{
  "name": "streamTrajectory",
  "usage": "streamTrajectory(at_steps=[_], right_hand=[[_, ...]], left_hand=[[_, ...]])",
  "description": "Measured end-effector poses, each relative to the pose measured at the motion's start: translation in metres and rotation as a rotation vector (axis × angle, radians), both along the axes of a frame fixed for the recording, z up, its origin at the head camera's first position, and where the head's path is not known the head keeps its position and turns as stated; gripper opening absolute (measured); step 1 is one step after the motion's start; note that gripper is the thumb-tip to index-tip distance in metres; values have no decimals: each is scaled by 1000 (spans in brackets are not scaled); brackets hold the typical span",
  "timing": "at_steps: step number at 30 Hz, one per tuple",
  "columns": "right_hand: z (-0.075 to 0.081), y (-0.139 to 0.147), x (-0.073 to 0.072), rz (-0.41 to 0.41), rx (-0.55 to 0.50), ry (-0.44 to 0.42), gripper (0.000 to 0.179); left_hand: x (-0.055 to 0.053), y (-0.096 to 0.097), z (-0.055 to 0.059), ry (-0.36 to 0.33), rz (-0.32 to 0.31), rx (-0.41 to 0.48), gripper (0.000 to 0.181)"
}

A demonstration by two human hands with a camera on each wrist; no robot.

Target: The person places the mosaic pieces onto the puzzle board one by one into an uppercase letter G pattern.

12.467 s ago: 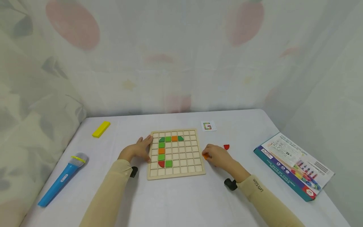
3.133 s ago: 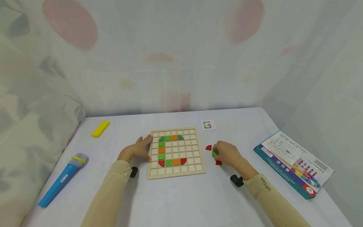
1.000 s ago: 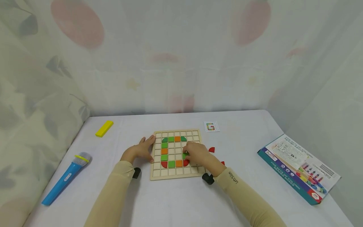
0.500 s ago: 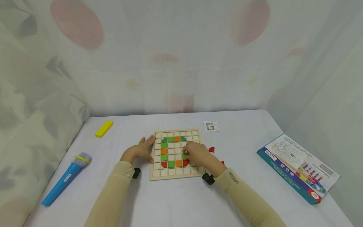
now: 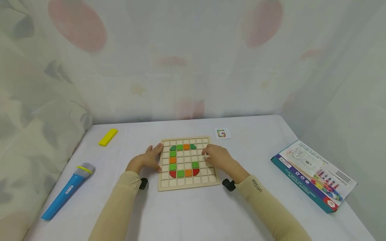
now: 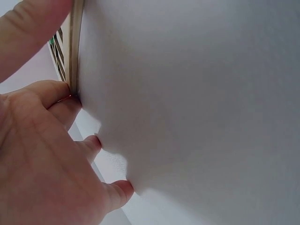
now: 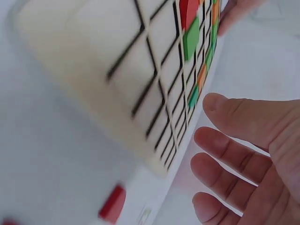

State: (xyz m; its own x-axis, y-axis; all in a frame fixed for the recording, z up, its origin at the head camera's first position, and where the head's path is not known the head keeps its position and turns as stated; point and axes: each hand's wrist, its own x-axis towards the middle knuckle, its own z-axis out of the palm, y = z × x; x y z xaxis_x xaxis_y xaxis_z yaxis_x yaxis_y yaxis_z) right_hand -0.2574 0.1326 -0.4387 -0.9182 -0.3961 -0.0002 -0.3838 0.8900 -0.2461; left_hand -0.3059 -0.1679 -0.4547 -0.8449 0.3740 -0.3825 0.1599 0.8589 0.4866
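A wooden grid board [image 5: 190,186] lies mid-table, its coloured tiles forming a C-like outline with an upturned lower right end. A green square tile [image 5: 195,165] sits there, above a red quarter-round tile [image 5: 195,172]. My left hand [image 5: 146,161] is spread along the board's left edge, thumb and fingertips against it; in the left wrist view, other fingertips rest on the cloth. Over the board's right side hovers my right hand [image 5: 219,157], fingers loosely bent and nothing between them. In the right wrist view, a loose red piece [image 7: 112,204] lies beside the board; the arm hides it in the head view.
A small card with a coloured G pattern [image 5: 222,133] lies behind the board to the right. A yellow block [image 5: 108,137] and a blue toy microphone [image 5: 67,191] are at left. At far right lies a flat printed box [image 5: 313,175].
My right hand has let go of the green square, now lying in its cell, and moved up and right. Earlier, an orange square and a red quarter-round joined the bottom row. My left hand stayed put.
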Motion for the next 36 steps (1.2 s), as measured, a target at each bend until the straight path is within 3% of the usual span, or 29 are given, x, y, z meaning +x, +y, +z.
streamTrajectory(at_steps=[8,21,30,36], right_hand=[[7,38,0,-87,10,34,28],[6,79,13,-151,9,3,27],[0,91,23,-148,-1,-7,26],[-6,85,14,-104,-24,-21,24]], left_hand=[[1,-1,3,4,-20,0,111],[-3,-1,-2,14,-28,-15,113],[-3,-1,-1,2,-23,-3,114],[-2,-2,-2,1,-28,8,114]])
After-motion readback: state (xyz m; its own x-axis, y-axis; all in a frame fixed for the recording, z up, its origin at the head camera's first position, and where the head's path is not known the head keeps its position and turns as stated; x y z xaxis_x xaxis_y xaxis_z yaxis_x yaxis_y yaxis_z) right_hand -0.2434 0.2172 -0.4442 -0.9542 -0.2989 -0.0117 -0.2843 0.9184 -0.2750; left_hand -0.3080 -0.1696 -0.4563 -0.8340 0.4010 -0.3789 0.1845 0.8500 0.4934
